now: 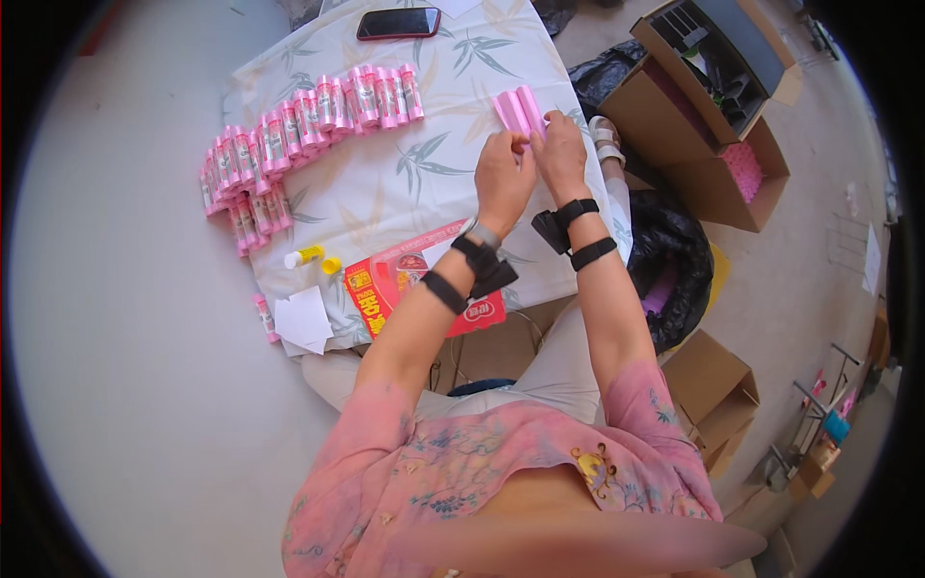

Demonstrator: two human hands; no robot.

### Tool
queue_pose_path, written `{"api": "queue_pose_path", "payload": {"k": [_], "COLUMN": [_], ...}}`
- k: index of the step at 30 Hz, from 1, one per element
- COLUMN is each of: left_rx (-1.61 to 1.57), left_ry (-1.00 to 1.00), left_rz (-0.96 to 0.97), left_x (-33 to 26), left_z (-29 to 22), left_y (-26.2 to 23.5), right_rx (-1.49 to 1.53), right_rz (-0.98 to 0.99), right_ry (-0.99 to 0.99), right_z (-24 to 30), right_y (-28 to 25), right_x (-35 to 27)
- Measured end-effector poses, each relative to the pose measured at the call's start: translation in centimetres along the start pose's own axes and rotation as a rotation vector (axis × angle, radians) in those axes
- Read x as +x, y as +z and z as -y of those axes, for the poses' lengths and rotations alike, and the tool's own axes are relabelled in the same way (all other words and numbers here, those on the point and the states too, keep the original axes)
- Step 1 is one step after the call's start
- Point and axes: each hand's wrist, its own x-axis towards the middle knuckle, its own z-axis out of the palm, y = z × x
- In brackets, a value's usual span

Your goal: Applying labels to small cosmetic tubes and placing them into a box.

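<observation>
Your left hand point(505, 175) and right hand point(561, 154) meet at pink pieces point(520, 108); you can't tell their grip. Print marks the red box point(397, 281) and stacked tubes point(326, 104).

tubes point(526, 108): pink | tablecloth point(371, 188): white, green-and-beige leaves | shirt point(462, 462): pink, floral | carton point(385, 279): mostly red
</observation>
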Motion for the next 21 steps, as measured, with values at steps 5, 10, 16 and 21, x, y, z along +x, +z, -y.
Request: {"api": "queue_pose_path", "payload": {"k": [5,10,16,21], "left_rx": [-0.055,-0.113,-0.353,-0.683], "left_ry": [-0.045,-0.152,-0.296,-0.503], "left_rz": [0.054,0.096,0.095,0.134], "left_x": [-5.2,-9.5,-11.6,-13.8], "left_z": [-1.6,-2.4,-4.3,-6.1], "left_y": [-5.8,-10.4,-13.3,-14.4], "right_rx": [-0.071,0.601,1.570,1.798], "right_rz": [0.129,0.189,0.283,0.403], "right_ry": [-0.005,0.381,0.477,0.422], "right_z": [-0.8,-2.8,4.1,10.4], "right_y": [1.0,-1.1,-7.3,-13.4], "right_x": [1.3,0.5,-6.3,-12.8]}}
